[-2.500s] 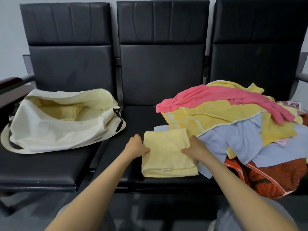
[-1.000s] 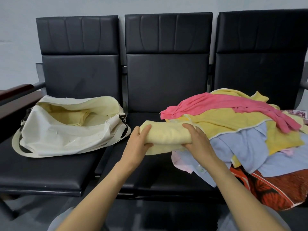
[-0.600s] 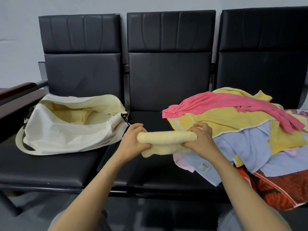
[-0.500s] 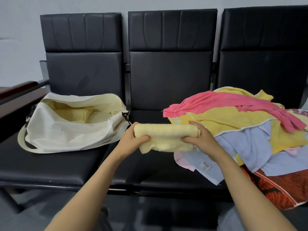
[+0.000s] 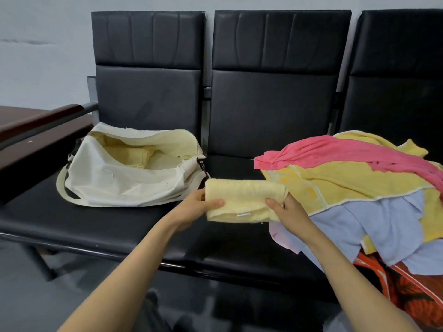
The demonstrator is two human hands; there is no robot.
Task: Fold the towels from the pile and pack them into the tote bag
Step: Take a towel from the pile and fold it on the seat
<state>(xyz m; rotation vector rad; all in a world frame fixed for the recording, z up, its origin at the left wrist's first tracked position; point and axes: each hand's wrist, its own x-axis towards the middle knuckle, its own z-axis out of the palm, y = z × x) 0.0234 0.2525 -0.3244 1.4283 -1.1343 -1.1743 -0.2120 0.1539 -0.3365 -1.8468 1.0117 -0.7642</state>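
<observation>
A folded pale yellow towel (image 5: pixel 244 200) hangs in the air above the middle seat. My left hand (image 5: pixel 195 207) grips its left end, thumb on top. My right hand (image 5: pixel 286 210) grips its right end. The cream tote bag (image 5: pixel 115 180) lies open on the left seat, just left of the towel, with a yellow towel (image 5: pixel 129 154) inside. The pile of towels (image 5: pixel 359 188) covers the right seat: a pink one on top, yellow and light blue ones under it, a red patterned one at the bottom.
Three black padded seats (image 5: pixel 271 111) stand in a row against a grey wall. A dark wooden armrest (image 5: pixel 40 121) and table surface lie at the far left. The seat front edge (image 5: pixel 182 264) runs below my forearms.
Both hands lifted the folded yellow towel off the middle seat and carried it left toward the bag. The view has swung left as well.
</observation>
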